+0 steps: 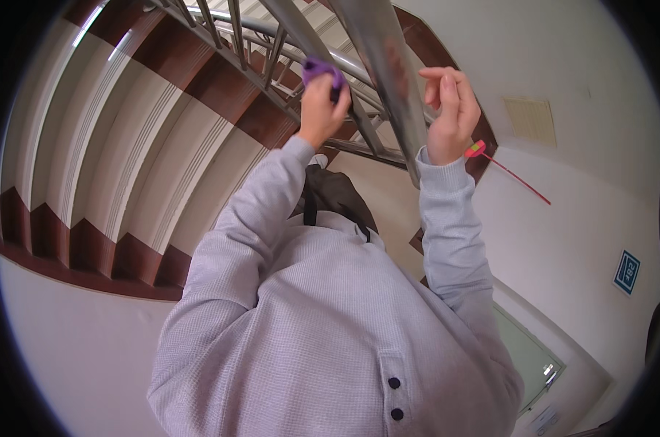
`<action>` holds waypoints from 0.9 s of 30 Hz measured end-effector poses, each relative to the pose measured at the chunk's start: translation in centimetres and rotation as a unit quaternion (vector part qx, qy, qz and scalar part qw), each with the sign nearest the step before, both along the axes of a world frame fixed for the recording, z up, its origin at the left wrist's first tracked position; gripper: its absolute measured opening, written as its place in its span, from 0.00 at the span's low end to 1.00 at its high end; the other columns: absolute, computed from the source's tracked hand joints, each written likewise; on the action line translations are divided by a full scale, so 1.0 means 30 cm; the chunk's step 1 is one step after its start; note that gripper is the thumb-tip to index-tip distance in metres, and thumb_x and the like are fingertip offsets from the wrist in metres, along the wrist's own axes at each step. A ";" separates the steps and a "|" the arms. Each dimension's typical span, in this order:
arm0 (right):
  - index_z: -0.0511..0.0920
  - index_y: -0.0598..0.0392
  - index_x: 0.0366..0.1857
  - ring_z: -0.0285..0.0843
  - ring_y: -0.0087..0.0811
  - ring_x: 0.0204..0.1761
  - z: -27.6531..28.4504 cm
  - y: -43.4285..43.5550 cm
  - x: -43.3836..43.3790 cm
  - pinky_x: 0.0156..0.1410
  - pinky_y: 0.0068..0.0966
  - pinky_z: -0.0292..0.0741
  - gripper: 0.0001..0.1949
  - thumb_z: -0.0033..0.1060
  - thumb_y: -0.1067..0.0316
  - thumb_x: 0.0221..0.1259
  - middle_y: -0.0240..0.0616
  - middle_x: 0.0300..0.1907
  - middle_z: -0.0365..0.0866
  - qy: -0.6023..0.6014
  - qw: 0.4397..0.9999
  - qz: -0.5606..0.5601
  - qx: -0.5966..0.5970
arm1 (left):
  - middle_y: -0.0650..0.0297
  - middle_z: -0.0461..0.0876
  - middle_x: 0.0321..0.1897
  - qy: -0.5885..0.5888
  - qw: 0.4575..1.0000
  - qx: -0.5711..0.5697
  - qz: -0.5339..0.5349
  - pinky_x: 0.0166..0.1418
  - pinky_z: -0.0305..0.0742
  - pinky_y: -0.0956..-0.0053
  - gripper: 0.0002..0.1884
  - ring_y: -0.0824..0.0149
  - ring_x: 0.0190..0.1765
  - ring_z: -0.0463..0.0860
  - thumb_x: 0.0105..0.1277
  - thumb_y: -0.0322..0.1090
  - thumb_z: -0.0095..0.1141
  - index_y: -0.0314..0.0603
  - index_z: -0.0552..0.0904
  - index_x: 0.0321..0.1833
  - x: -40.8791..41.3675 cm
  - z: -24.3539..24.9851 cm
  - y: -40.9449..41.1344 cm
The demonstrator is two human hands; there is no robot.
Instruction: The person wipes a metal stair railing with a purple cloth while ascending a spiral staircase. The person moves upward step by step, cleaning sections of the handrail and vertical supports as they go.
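A purple cloth is bunched in my left hand, with the fingers wrapped around it. That hand is at the slanting metal rail tube; whether the cloth presses on it is hard to tell. My right hand is raised just right of the thick stainless steel handrail. Its fingers are loosely bent and somewhat apart, with nothing in them. A small gap shows between the right fingertips and the handrail.
Stairs with pale treads and dark red-brown borders lie to the left, beyond metal balusters. On the right, a pink-red long-handled tool is against a white wall. A green door shows lower right.
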State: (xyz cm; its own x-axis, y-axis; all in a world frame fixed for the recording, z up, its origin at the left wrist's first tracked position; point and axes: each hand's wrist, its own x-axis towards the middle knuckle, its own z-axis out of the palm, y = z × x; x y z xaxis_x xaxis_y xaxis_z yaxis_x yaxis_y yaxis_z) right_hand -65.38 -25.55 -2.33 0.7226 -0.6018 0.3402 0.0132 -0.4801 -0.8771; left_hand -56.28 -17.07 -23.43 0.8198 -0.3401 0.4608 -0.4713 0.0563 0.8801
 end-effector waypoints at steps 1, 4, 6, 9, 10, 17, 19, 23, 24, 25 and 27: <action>0.85 0.61 0.41 0.66 0.16 0.30 -0.001 0.001 0.023 0.35 0.18 0.61 0.15 0.47 0.66 0.81 0.27 0.27 0.73 0.000 0.999 0.015 -0.029 | 0.49 0.79 0.33 0.044 0.998 -0.021 0.032 0.45 0.74 0.53 0.10 0.44 0.39 0.80 0.66 0.34 0.65 0.35 0.77 0.38 0.045 0.022 -0.011; 0.85 0.59 0.38 0.64 0.17 0.26 -0.025 -0.023 0.095 0.31 0.20 0.60 0.13 0.49 0.67 0.79 0.27 0.25 0.73 -0.012 0.994 0.042 -0.100 | 0.50 0.77 0.30 0.063 0.990 -0.068 0.110 0.42 0.73 0.55 0.08 0.45 0.35 0.77 0.65 0.31 0.63 0.36 0.77 0.35 0.183 0.095 -0.037; 0.86 0.58 0.37 0.66 0.18 0.24 -0.042 -0.019 0.148 0.29 0.21 0.61 0.12 0.51 0.68 0.77 0.29 0.25 0.76 -0.023 0.988 0.046 -0.145 | 0.51 0.79 0.31 0.017 0.990 -0.045 0.132 0.41 0.74 0.54 0.09 0.45 0.35 0.79 0.63 0.31 0.65 0.36 0.78 0.36 0.163 0.103 -0.033; 0.85 0.59 0.36 0.69 0.22 0.25 -0.077 -0.006 0.162 0.30 0.22 0.64 0.11 0.52 0.70 0.75 0.32 0.26 0.78 -0.010 0.984 0.043 -0.174 | 0.51 0.81 0.34 -0.008 0.995 -0.024 0.100 0.45 0.76 0.53 0.09 0.44 0.39 0.82 0.61 0.32 0.66 0.37 0.79 0.38 0.041 -0.001 -0.029; 0.85 0.59 0.35 0.69 0.23 0.26 -0.099 -0.016 0.157 0.30 0.23 0.64 0.11 0.51 0.72 0.74 0.34 0.27 0.78 -0.031 0.977 0.038 -0.207 | 0.49 0.82 0.35 0.017 0.997 -0.026 0.073 0.46 0.77 0.54 0.09 0.43 0.39 0.81 0.62 0.31 0.65 0.36 0.80 0.41 -0.013 -0.019 -0.031; 0.81 0.61 0.30 0.64 0.24 0.25 -0.144 -0.026 0.141 0.29 0.24 0.58 0.13 0.48 0.69 0.73 0.34 0.23 0.71 -0.055 0.970 0.014 -0.237 | 0.41 0.79 0.34 0.429 0.883 -0.137 0.134 0.47 0.74 0.55 0.12 0.39 0.38 0.77 0.71 0.33 0.51 0.27 0.77 0.44 -0.087 -0.110 -0.107; 0.81 0.62 0.29 0.63 0.24 0.25 -0.143 -0.029 0.128 0.30 0.23 0.57 0.14 0.48 0.68 0.73 0.34 0.23 0.71 -0.051 0.975 0.009 -0.217 | 0.39 0.81 0.32 0.448 0.870 -0.120 0.167 0.49 0.74 0.55 0.16 0.39 0.38 0.78 0.72 0.35 0.50 0.22 0.79 0.47 -0.077 -0.207 -0.134; 0.77 0.62 0.33 0.53 0.16 0.24 -0.143 -0.051 0.103 0.31 0.19 0.52 0.14 0.42 0.67 0.74 0.38 0.32 0.77 -0.042 0.968 0.054 -0.241 | 0.37 0.84 0.43 0.511 0.815 -0.037 0.270 0.59 0.72 0.52 0.22 0.38 0.49 0.81 0.74 0.40 0.47 0.24 0.81 0.56 -0.082 -0.490 -0.208; 0.77 0.62 0.32 0.61 0.21 0.26 -0.128 -0.030 0.096 0.34 0.21 0.59 0.14 0.42 0.67 0.73 0.39 0.31 0.77 -0.012 0.970 0.046 -0.240 | 0.37 0.84 0.46 0.578 0.784 -0.092 0.208 0.61 0.71 0.51 0.22 0.38 0.51 0.81 0.74 0.41 0.46 0.26 0.81 0.58 -0.089 -0.684 -0.231; 0.76 0.62 0.32 0.64 0.23 0.27 -0.125 -0.024 0.102 0.35 0.22 0.62 0.13 0.42 0.67 0.73 0.40 0.31 0.77 -0.013 0.963 0.060 -0.261 | 0.38 0.84 0.48 0.636 0.743 -0.145 0.147 0.62 0.71 0.51 0.23 0.38 0.54 0.81 0.74 0.42 0.45 0.29 0.81 0.59 -0.080 -0.850 -0.237; 0.76 0.62 0.32 0.71 0.29 0.30 -0.124 -0.041 0.104 0.38 0.25 0.67 0.13 0.42 0.67 0.73 0.41 0.32 0.78 -0.012 0.952 0.082 -0.296 | 0.38 0.83 0.52 0.639 0.740 -0.111 0.177 0.63 0.71 0.53 0.23 0.39 0.57 0.80 0.74 0.43 0.45 0.31 0.82 0.59 -0.056 -0.926 -0.234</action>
